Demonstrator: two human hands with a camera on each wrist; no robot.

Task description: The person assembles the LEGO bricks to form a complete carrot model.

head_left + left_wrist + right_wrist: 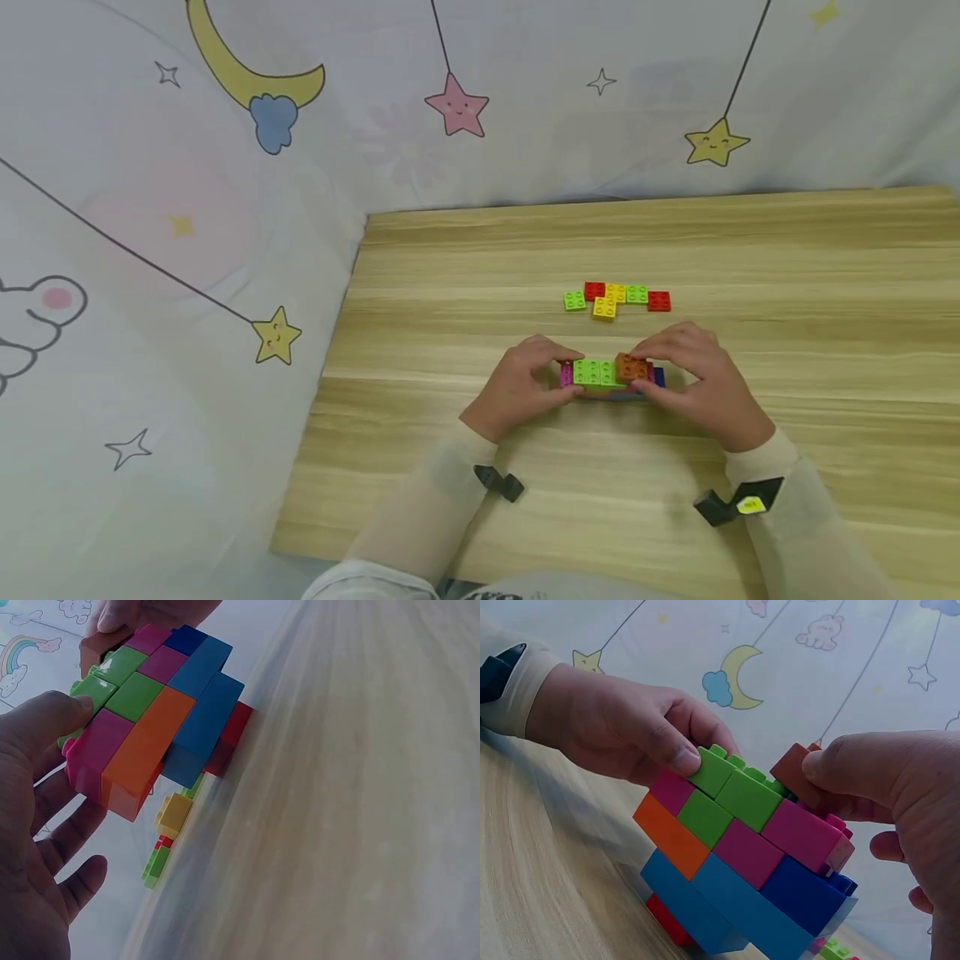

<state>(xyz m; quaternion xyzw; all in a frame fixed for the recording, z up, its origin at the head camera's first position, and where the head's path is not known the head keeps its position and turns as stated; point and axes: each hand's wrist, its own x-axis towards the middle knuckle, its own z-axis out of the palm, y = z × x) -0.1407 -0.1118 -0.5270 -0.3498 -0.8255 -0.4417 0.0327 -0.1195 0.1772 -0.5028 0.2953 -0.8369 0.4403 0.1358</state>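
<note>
A stepped wall of toy building bricks [748, 853] stands on the table between my two hands. Its rows run from a red brick [667, 919] at the bottom through blue, orange and pink to green bricks [595, 372] on top. My left hand [521, 379] grips the upper left end, its thumb on a green brick's near face. With thumb and fingers my right hand [708, 385] pinches a brown brick [795, 772] at the top, right beside the green studs. The right fingers partly hide the brown brick.
Behind the wall lie several loose bricks: a green one [574, 301], red ones [659, 301] and yellow ones [604, 309] among them. The wooden table [450, 275] meets a printed cloth [525, 158] at its back and left edges.
</note>
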